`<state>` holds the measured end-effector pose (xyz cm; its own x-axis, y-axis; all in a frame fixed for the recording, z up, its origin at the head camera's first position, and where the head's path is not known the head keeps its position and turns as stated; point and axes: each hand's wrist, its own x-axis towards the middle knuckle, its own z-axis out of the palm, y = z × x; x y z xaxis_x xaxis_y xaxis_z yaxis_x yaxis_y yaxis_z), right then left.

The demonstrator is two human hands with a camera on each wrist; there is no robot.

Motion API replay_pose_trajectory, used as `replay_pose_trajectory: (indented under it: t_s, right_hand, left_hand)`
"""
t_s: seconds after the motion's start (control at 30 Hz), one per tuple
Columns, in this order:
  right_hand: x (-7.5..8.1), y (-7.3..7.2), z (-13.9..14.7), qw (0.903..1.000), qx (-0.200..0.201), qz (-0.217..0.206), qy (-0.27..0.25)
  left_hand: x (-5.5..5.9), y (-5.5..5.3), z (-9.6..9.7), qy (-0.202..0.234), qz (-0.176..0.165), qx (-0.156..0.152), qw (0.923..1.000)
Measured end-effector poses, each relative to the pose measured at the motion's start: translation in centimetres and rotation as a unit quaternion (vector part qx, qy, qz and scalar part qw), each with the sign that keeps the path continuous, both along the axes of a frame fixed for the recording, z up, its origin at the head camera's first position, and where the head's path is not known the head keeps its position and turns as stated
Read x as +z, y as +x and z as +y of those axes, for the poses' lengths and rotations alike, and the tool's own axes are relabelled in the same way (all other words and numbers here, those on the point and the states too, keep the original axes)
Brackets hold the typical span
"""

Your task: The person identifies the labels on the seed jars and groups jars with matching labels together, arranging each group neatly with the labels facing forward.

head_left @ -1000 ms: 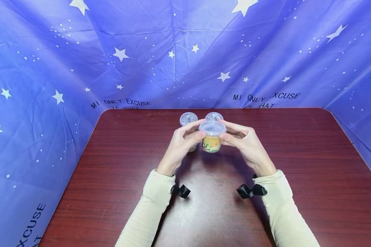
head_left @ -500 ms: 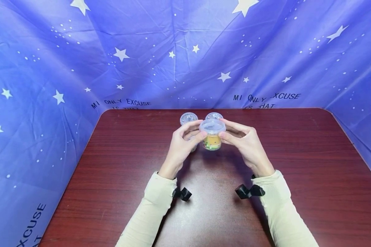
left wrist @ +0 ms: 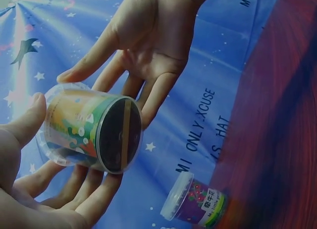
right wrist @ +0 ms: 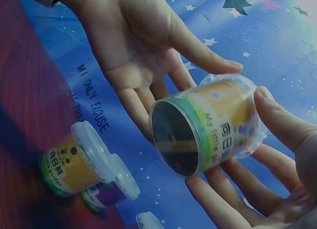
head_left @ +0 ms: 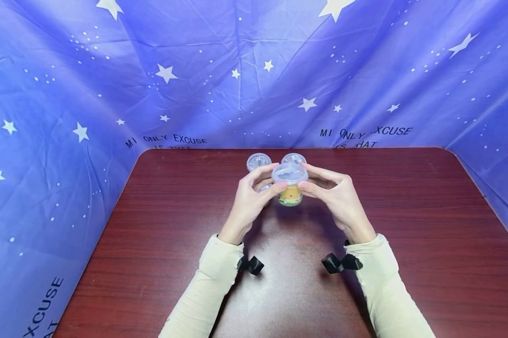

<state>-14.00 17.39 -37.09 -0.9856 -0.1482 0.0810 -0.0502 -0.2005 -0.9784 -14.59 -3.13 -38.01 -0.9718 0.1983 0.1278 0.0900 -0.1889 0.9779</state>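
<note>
Both hands hold one clear plastic tub (head_left: 289, 195) above the table, with a translucent lid (head_left: 289, 174) and a yellow and green label. My left hand (head_left: 250, 199) grips its left side, the thumb in front and the fingers behind. On the opposite side my right hand (head_left: 336, 199) holds it the same way. In the left wrist view the dark base of the tub (left wrist: 74, 122) shows a pale flat strip across it. The right wrist view shows the label of the tub (right wrist: 213, 122) with "My little" and Chinese characters.
Behind the hands stand two lidded tubs (head_left: 259, 162), (head_left: 294, 158) on the dark red wooden table (head_left: 152, 225). A third lid (head_left: 265, 188) is mostly hidden by the left hand. One tub is orange (right wrist: 64, 164), another purple (right wrist: 101, 194). A blue starry cloth (head_left: 237, 84) hangs around the table.
Between the hands the tub has turned, so a different part of its label faces the head camera. It has also shifted slightly, and its lid faces the camera more. Both hands keep their hold.
</note>
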Motion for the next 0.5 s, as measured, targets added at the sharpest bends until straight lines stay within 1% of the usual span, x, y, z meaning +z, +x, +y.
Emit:
replay_pose_trajectory:
  t_s: [0.23, 0.37, 0.5]
  right_hand:
    - [0.2, 0.1, 0.5, 0.9996, 0.024, -0.004, -0.012]
    - [0.3, 0.2, 0.6, 0.9993, 0.033, -0.012, 0.009]
    - [0.3, 0.3, 0.5, 0.9978, 0.055, -0.015, 0.035]
  left_hand:
    - [0.2, -0.3, -0.7, 0.009, -0.012, -0.041, 0.9991]
    - [0.1, -0.5, -1.0, 0.012, -0.018, -0.065, 0.9976]
    - [0.0, -0.5, -1.2, 0.01, -0.024, -0.091, 0.9955]
